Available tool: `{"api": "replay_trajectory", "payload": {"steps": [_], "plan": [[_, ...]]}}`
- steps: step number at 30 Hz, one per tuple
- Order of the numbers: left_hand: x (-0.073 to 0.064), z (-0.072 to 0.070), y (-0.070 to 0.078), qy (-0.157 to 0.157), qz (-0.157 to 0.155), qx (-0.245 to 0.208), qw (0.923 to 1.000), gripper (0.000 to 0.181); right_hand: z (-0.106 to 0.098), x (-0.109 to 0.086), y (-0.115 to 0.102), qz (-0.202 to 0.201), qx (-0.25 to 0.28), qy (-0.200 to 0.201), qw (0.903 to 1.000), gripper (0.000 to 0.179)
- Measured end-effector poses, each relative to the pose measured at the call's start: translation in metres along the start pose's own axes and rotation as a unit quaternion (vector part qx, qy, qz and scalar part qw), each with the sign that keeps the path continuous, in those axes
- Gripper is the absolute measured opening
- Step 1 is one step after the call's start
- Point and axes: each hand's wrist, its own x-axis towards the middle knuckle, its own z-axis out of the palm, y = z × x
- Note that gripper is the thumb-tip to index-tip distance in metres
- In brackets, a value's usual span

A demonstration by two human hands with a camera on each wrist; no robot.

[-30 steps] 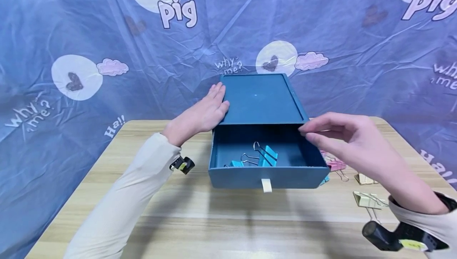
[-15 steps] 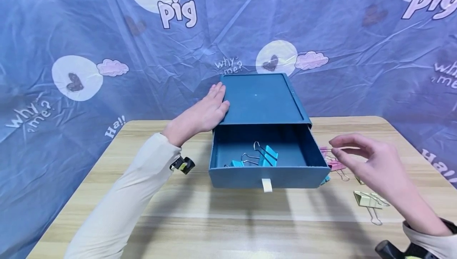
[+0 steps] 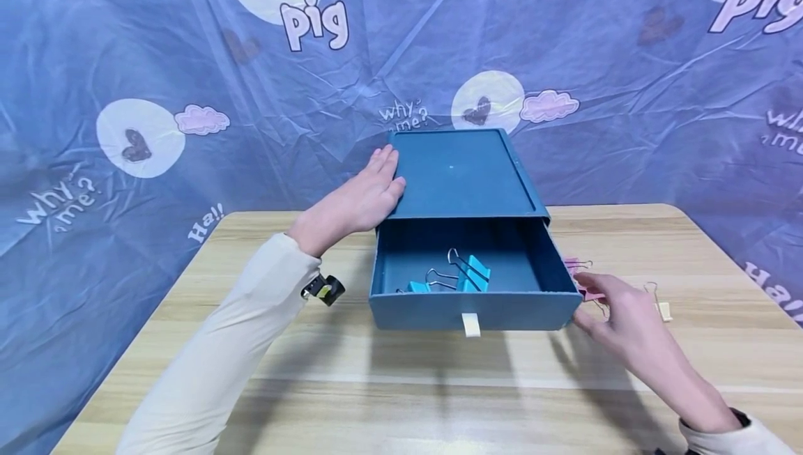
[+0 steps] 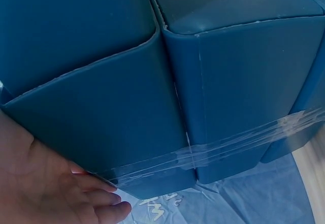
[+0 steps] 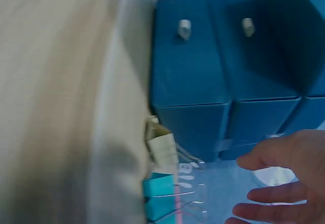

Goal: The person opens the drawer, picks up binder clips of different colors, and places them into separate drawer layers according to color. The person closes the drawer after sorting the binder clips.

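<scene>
A dark blue drawer box stands with its top drawer pulled out. Inside the drawer lie teal binder clips with wire handles. My left hand rests on the box's top left edge, fingers straight; the left wrist view shows the hand against the side wall. Beyond the drawer's right front corner, my right hand is low over the table, beside pink binder clips that it partly covers. In the right wrist view, its thumb and fingers are spread apart with nothing between them.
A cream binder clip lies right of my right hand. The right wrist view shows a teal clip, a cream clip and lower drawers with white tabs. Clear tape joins the box units. A patterned blue cloth hangs behind the table.
My right hand has moved from the drawer's right rim out to the right, then down towards the clips by the box. My left hand stays put.
</scene>
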Motion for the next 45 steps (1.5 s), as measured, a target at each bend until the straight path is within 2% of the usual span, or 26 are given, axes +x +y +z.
{"api": "replay_trajectory", "payload": {"steps": [3,11,21,24,32,38,42,45], "plan": [[0.001,0.001,-0.001,0.002,0.003,0.001,1.0000,0.059,0.007,-0.003,0.004,-0.006,-0.004,-0.006,1.0000,0.046],[0.001,0.000,0.001,-0.001,0.004,0.003,1.0000,0.059,0.019,-0.008,0.010,0.011,-0.017,-0.032,0.9993,0.049],[0.000,-0.002,0.004,-0.010,-0.005,0.016,0.9998,0.060,0.022,-0.010,0.008,0.076,-0.031,-0.108,0.9907,0.048],[0.000,-0.003,0.004,-0.009,-0.004,0.023,0.9997,0.060,0.024,-0.011,0.009,0.084,-0.038,-0.121,0.9883,0.042],[0.000,-0.004,0.005,-0.015,-0.015,0.043,0.9988,0.060,0.030,-0.011,0.016,0.058,-0.061,-0.114,0.9898,0.029],[0.000,-0.004,0.006,-0.012,-0.018,0.063,0.9978,0.060,0.033,-0.010,0.019,0.046,-0.066,-0.119,0.9897,0.034],[-0.001,-0.005,0.007,-0.016,-0.020,0.061,0.9978,0.061,0.034,-0.010,0.021,0.044,-0.063,-0.118,0.9901,0.036],[-0.001,-0.005,0.006,-0.017,-0.022,0.055,0.9981,0.061,0.034,-0.010,0.021,0.044,-0.055,-0.113,0.9911,0.031]]}}
